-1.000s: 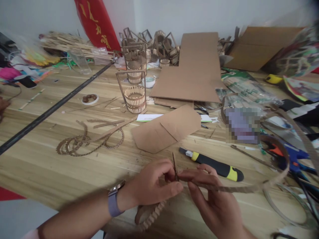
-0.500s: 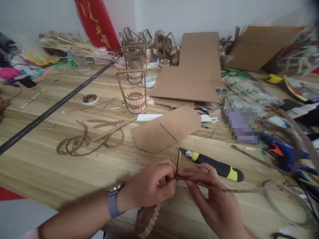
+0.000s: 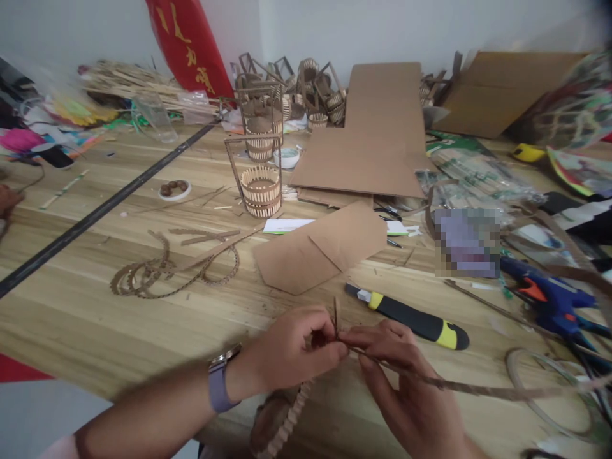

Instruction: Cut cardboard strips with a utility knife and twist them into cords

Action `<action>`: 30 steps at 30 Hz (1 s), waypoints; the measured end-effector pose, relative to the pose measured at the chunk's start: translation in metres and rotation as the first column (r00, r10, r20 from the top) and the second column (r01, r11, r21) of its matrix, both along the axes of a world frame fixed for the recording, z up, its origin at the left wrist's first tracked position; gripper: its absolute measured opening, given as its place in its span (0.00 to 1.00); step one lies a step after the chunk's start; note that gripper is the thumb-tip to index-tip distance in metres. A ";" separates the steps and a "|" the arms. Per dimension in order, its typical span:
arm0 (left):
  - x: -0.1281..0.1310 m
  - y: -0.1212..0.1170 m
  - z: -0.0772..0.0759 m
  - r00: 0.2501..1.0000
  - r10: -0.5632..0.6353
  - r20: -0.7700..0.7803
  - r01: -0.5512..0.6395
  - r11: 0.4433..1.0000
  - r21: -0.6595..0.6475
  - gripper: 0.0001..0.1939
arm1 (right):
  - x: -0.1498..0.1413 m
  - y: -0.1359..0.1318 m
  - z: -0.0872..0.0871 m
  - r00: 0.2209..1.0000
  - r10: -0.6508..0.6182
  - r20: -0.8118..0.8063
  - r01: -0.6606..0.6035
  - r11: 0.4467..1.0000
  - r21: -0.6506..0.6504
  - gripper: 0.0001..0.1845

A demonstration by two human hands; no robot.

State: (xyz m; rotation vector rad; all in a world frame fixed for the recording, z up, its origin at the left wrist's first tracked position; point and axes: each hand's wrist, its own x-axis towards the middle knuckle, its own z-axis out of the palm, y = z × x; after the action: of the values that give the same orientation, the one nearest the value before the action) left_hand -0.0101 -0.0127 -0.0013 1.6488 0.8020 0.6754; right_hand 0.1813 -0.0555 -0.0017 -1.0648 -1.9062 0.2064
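My left hand [image 3: 296,347] and my right hand [image 3: 404,389] meet over the near edge of the wooden table [image 3: 95,319]. Both pinch a long thin brown cardboard strip [image 3: 478,386], fingers closed on it. A short end of the strip sticks up between my fingertips. The strip runs off to the right from my right hand. A ribbed cardboard piece [image 3: 282,424] curls below my left hand. A watch with a purple band [image 3: 218,386] is on my left wrist.
A black and yellow utility knife [image 3: 411,317] lies just beyond my hands. Cardboard sheets [image 3: 320,245], a small slatted basket in a frame [image 3: 259,185], notched strips [image 3: 162,271], a blue glue gun [image 3: 549,299] and clutter cover the table. Another person's hand [image 3: 7,201] is at the far left.
The strip running right from my right hand has straightened and dropped lower. The upright end between my fingers has twisted. My hands stay in about the same place.
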 end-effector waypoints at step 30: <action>0.004 -0.001 -0.014 0.997 0.082 0.004 -0.082 0.992 0.092 0.07 | 0.007 0.006 -0.017 0.988 -0.014 0.152 0.004 0.998 0.067 0.06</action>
State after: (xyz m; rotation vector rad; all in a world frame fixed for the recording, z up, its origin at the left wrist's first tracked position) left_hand -0.0063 -0.0140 -0.0150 1.7062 0.8531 0.7798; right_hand 0.1880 -0.0491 -0.0183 -1.0700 -2.0300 0.0570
